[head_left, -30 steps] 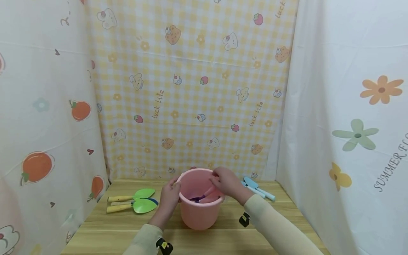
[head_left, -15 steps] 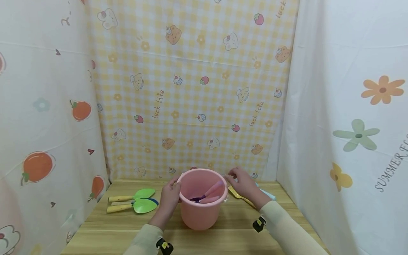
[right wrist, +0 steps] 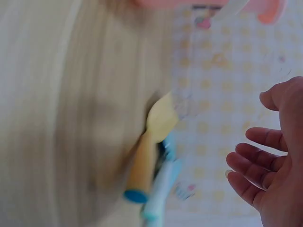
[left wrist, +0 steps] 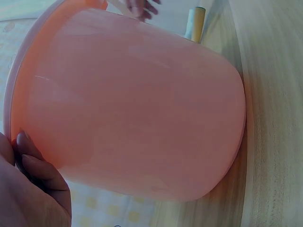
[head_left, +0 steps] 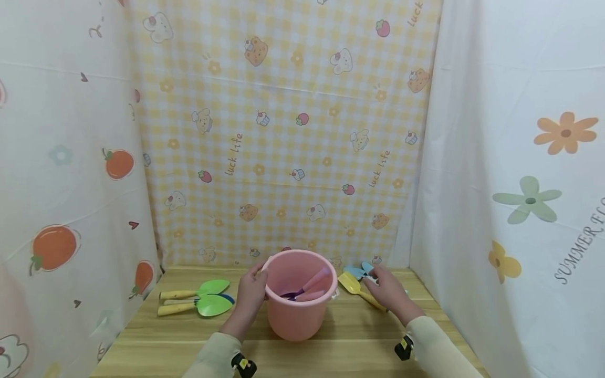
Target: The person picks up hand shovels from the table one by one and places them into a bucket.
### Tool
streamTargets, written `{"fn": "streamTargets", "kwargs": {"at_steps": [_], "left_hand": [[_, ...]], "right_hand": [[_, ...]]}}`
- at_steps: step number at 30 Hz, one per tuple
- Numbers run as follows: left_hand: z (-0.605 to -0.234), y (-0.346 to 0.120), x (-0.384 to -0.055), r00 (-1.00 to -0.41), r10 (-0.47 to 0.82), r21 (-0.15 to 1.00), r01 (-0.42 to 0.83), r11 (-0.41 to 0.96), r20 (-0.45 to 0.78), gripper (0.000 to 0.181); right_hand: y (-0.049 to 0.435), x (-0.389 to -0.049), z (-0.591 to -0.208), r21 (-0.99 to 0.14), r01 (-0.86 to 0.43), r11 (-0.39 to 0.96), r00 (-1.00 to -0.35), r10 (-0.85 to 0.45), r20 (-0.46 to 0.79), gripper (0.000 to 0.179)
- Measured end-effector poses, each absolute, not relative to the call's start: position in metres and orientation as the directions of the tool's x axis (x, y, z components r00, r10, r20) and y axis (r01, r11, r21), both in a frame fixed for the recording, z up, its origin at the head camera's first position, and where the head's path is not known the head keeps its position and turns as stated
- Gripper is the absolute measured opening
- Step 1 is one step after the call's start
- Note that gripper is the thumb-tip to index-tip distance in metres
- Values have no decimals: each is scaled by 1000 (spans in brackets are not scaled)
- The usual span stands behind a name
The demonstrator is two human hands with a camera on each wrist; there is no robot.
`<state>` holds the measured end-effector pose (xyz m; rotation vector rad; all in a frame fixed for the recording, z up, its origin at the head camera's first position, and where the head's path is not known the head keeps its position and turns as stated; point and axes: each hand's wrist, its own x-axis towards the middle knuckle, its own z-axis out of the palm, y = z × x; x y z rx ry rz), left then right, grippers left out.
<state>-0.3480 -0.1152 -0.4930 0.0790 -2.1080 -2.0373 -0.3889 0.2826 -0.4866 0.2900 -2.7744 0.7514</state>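
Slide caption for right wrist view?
Right hand, holding nothing, hovers near a yellow scoop and pale-blue tools; pink bucket cropped at top edge.

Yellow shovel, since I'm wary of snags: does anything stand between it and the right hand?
Nothing visible: the right wrist view shows open space between the right hand and the yellow shovel; blue tools lie beside it.

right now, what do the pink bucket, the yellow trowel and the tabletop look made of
Pink bucket: likely plastic, smooth and semi-gloss, from its even colour and soft highlights. Yellow trowel: painted metal or plastic, smooth-looking; its uniform colour leaves that open. Tabletop: wood or wood-look laminate, satin, judging by the streaky grain.
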Motion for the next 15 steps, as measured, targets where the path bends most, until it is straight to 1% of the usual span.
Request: {"fn": "streamTargets", "kwargs": {"at_steps": [6,13,15], "left_hand": [[-492,-115,-346,-976,-173,991,121,53,129,49],[-491,-115,-345,-976,-175,990,123,64,133,49],[-491,-115,-346,-976,-176,991,119,63,128,49]], "right_hand": [[303,-396,-509,-441,-220,870,-958,-109,264,39],[313,-402,-533,-471,-186,862,-974,-98,205,48],[313,-404,-539,-459,-193,867,-974,-110,200,52]]}}
